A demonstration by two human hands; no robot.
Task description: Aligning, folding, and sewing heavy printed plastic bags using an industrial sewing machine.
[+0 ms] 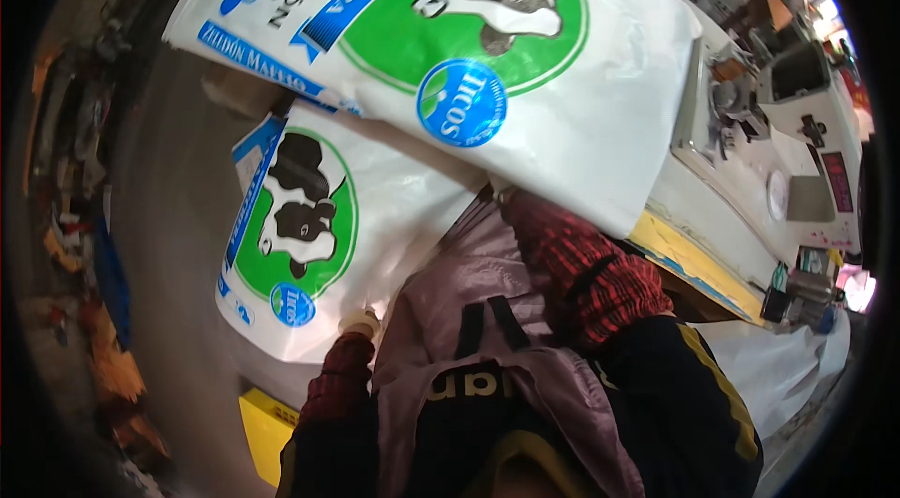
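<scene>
at lower sack's [309, 235] bottom edge | left hand [360, 321] touching | grip unclear | right hand hidden

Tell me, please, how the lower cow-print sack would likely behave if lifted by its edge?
The lower sack would probably flop: it bends over what lies beneath. Its glossy white surface looks slippery. The left hand only touches its bottom edge, so weight is hard to judge.

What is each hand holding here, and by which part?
The left hand grips the lower white sack at its bottom edge. The right hand is hidden behind the upper sack.
</scene>
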